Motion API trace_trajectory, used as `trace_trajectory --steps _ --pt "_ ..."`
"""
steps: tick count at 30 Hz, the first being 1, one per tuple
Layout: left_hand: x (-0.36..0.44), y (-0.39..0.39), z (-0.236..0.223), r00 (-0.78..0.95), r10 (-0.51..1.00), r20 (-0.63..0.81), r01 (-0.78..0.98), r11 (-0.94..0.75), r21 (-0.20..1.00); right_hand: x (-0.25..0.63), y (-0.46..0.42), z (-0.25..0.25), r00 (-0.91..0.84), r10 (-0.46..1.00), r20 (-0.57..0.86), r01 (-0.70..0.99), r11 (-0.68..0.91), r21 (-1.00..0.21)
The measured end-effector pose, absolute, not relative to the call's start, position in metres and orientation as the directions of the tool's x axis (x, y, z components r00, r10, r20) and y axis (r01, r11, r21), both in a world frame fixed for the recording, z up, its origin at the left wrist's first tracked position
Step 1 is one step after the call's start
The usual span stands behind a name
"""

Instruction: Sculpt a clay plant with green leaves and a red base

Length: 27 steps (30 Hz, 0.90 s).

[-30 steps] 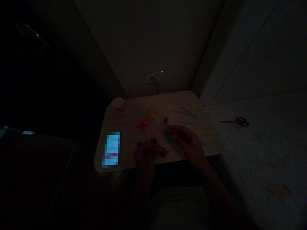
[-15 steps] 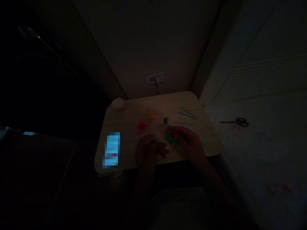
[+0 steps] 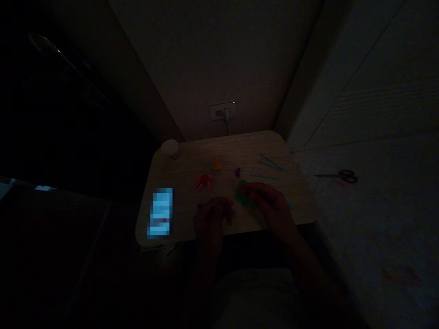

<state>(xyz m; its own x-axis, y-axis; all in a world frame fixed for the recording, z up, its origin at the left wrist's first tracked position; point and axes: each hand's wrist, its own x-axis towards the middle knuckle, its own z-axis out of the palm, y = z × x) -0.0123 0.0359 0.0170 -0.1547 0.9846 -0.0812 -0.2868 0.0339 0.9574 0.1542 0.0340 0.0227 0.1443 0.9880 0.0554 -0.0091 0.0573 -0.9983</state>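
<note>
The scene is very dark. Over the front of the small wooden table my left hand has its fingers curled together; what they hold, if anything, is hidden. A small dark purple bit shows at that hand's left edge. My right hand is closed in a pinch at a green clay-like piece, partly covered by its fingers. Just beyond the hands are a red-and-pink figure with leg-like strips, an orange cone and a small purple piece.
Thin blue sticks lie on the table's right. A lit, blurred phone is at the left front, with a pale cup at the back left. Scissors rest on a pale surface to the right. A wall socket has a plugged-in cable.
My left hand's fingers have drawn together and dipped slightly; the purple bit seen among them now shows at the hand's left edge. My right hand stays at the green piece.
</note>
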Motion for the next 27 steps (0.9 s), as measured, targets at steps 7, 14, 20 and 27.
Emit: trace_trajectory --steps 7,14,20,27 --pt "-0.014 0.037 0.006 -0.166 0.979 -0.117 -0.344 0.054 0.938 0.155 0.033 0.024 0.151 0.987 0.046 0.002 0.046 -0.999" --pt "-0.014 0.035 0.007 -0.114 0.983 -0.141 -0.409 0.083 0.909 0.155 0.033 0.026 0.153 0.987 0.046 0.028 0.042 -0.999" --pt "-0.013 0.037 0.009 -0.125 0.992 -0.036 -0.342 -0.009 0.939 0.155 0.033 0.026 0.145 0.988 0.048 0.037 0.043 -0.998" --pt "-0.011 0.035 0.007 -0.138 0.983 -0.121 -0.415 0.054 0.908 0.155 0.034 0.024 0.152 0.986 0.064 0.054 0.057 -0.997"
